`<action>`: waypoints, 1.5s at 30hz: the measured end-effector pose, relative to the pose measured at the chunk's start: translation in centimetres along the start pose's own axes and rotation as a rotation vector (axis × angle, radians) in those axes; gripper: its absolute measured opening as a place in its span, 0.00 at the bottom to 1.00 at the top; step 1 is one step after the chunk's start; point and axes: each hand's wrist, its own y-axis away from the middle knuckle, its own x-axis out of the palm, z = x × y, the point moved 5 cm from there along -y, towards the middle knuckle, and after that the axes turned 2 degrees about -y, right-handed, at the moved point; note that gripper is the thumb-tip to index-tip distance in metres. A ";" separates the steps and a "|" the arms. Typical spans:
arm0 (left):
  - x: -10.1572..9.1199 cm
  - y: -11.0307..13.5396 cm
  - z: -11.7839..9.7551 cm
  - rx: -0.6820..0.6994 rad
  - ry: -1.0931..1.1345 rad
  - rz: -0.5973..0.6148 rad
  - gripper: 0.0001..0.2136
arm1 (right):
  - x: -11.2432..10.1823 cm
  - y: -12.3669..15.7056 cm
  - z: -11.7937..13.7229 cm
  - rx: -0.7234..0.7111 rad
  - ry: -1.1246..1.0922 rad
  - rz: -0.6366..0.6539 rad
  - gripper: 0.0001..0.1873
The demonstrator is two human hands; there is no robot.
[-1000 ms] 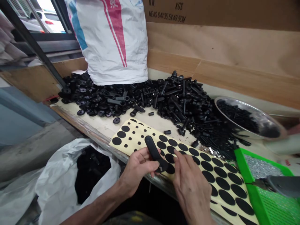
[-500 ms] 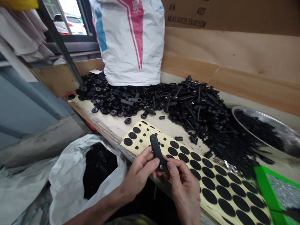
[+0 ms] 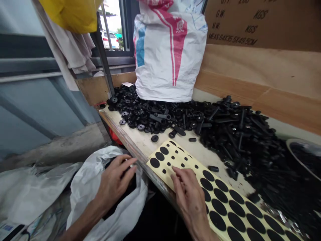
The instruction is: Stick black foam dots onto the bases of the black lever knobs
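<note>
My left hand [image 3: 112, 182] hangs over the mouth of a white plastic bag [image 3: 87, 190], its fingers extended above the black parts inside [image 3: 131, 185]. I cannot tell whether it holds anything small. My right hand [image 3: 188, 197] rests its fingertips on a cream backing sheet of black adhesive rubber dots [image 3: 187, 160], holding nothing visible. A large heap of black plastic parts [image 3: 233, 134] lies beyond the sheet.
A white woven sack [image 3: 168, 57] stands on the bench [image 3: 140, 140] behind the heap. A steel bowl of black parts [image 3: 303, 154] sits at the right edge. Cardboard [image 3: 260, 23] lines the wall, and a window [image 3: 111, 30] is at the back.
The black elongated part held between my hands is no longer in view. My left hand has moved left over the bag, and my right hand has come down onto the sheet.
</note>
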 end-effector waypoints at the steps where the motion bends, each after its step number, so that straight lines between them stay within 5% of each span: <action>1: 0.9 -0.4 -0.7 0.090 -0.048 0.029 0.14 | 0.5 -0.4 0.0 -0.022 0.023 0.025 0.12; 7: 4.6 -1.4 -3.8 0.289 -0.142 0.106 0.13 | 4.2 -1.1 0.6 -0.067 0.189 0.012 0.11; 27: 4.2 -2.3 -2.6 0.207 -0.048 0.263 0.05 | 5.0 -2.0 0.0 0.045 0.008 0.209 0.12; 33: 3.9 -3.7 -1.7 0.011 0.091 0.181 0.03 | 5.3 -2.2 -1.0 0.066 -0.035 0.159 0.08; 40: 4.9 -2.8 -3.5 0.248 -0.057 0.082 0.09 | 5.8 -2.1 -0.8 0.092 -0.024 0.063 0.10; 45: 5.0 -1.5 -3.6 0.269 -0.147 0.127 0.11 | 5.6 -1.9 -0.9 0.089 -0.021 0.095 0.13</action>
